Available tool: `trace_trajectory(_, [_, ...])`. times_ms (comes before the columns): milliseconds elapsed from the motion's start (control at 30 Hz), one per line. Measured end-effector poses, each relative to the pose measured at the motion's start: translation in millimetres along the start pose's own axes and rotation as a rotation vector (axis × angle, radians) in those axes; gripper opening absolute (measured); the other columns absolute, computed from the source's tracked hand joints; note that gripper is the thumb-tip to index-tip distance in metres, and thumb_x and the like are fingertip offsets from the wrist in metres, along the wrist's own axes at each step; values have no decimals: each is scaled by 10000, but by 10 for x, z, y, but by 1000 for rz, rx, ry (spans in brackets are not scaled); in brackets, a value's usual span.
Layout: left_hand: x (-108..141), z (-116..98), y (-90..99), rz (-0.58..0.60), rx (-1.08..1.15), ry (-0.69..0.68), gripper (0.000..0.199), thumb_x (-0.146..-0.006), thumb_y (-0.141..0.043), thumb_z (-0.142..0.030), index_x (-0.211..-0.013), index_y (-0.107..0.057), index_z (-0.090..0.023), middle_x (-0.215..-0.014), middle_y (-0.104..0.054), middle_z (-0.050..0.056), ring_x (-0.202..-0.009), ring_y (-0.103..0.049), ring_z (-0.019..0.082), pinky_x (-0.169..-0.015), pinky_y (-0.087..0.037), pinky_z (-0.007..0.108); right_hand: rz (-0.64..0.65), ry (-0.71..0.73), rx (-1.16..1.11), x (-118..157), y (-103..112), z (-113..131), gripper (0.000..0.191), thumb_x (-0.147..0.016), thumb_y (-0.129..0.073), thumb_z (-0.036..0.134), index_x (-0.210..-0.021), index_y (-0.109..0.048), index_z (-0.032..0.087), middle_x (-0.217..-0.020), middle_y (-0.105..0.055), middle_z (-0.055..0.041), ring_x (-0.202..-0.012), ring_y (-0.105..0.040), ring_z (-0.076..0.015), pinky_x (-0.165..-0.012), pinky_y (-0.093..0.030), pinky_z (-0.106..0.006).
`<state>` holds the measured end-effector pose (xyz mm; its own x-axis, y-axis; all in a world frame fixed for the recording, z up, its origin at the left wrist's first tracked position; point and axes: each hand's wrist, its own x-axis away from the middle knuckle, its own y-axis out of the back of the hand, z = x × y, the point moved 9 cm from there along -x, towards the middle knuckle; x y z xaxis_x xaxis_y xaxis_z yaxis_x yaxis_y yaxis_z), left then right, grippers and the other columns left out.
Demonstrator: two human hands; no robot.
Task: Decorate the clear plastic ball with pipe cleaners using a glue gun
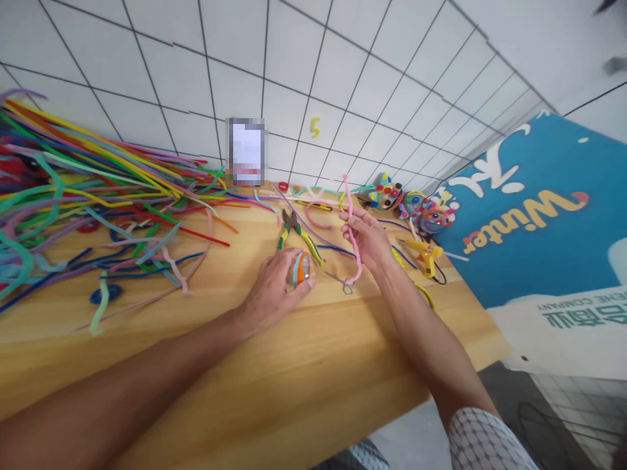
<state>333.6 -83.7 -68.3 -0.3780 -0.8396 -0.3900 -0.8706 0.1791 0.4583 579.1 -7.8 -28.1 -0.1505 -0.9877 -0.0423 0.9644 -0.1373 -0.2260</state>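
gripping a clear, orange-banded ball [301, 267] in the left hand [275, 284], on or just above the surface [294, 385], just beside the pliers [290, 220]; pinching a curved pink pipe cleaner [356, 247] in the closed grip of the right hand [371, 240], near a yellow glue gun [427, 253].

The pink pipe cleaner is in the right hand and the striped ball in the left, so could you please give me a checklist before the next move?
1. Left hand holding the striped ball: ok.
2. Right hand gripping the pink pipe cleaner: ok, pinched partway along.
3. Striped ball and pink pipe cleaner apart: ok, a gap shows between them.
4. Pliers well away from the left hand: not ok, their handles lie right beside it.
5. Glue gun cold: cannot tell.
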Motion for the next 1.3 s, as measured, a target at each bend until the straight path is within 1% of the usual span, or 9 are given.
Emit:
trace_trajectory(267, [-22,120,5,13,48,85,615,-1027,-706,-540,-1525,-625,-190,-1561,-734,196,-1497,-689,408,-1315,-517,618,30,32,65,200,-138,129,366,-672,-992,328,-990,-832,243,-889,-859,6,-637,-684,-104,-579,-566,-218])
trace_trajectory(400, [-115,89,238,-127,118,55,516,-1065,-666,-517,-1484,-662,-216,-1521,-743,166,-1461,-696,367,-1298,-523,587,85,114,263,372,-273,264,259,-761,-893,331,-1001,-847,245,-924,-871,-7,-603,-650,-104,-540,-494,-228])
trace_trajectory(467, [-165,23,440,-257,131,25,463,-1055,-694,-483,-1443,-686,-230,-1443,-761,136,-1308,-742,311,-1182,-590,508,133,176,392,476,-358,341,213,-821,-849,336,-1014,-857,247,-942,-879,-15,-608,-653,-111,-549,-489,-236])
trace_trajectory(567, [-239,-60,689,-386,175,32,472,-1017,-770,-459,-1427,-699,-236,-1362,-763,106,-991,-730,210,-843,-602,343,201,290,590,643,-495,441,225,-917,-767,323,-1094,-885,250,-975,-895,-30,-653,-693,-139,-604,-543,-267])
trace_trajectory(700, [-384,-121,760,-300,359,69,355,-1023,-754,-407,-1331,-743,-231,-1102,-785,36,-694,-633,133,-658,-520,286,255,426,811,815,-656,514,315,-988,-687,252,-1218,-902,247,-1000,-907,-43,-754,-769,-182,-684,-592,-296])
trace_trajectory(833, [-461,-159,771,-221,462,95,234,-1041,-733,-438,-1060,-780,-209,-788,-705,-15,-629,-651,139,-616,-511,268,284,524,943,862,-767,578,343,-1027,-632,193,-1221,-909,247,-1000,-912,-42,-841,-821,-204,-759,-619,-307])
trace_trajectory(1067, [-473,-287,754,-163,661,94,320,-1019,-808,-503,-1114,-730,-208,-896,-782,3,-618,-685,116,-598,-544,244,246,755,1090,879,-887,763,290,-1079,-644,213,-1188,-909,258,-1022,-922,-60,-846,-824,-220,-807,-641,-336])
trace_trajectory(1233, [-469,-314,784,-173,648,71,323,-1019,-813,-506,-1100,-750,-200,-1045,-830,47,-659,-708,113,-621,-565,253,241,799,1155,904,-891,706,290,-1088,-630,198,-1198,-895,245,-1017,-917,-74,-841,-820,-224,-854,-653,-349])
trace_trajectory(1300, [-469,-293,782,-176,628,83,307,-997,-830,-487,-1091,-758,-204,-946,-808,27,-651,-699,126,-612,-555,258,245,802,1157,921,-879,670,312,-1080,-616,177,-1217,-887,248,-1051,-920,-80,-882,-835,-232,-876,-657,-356])
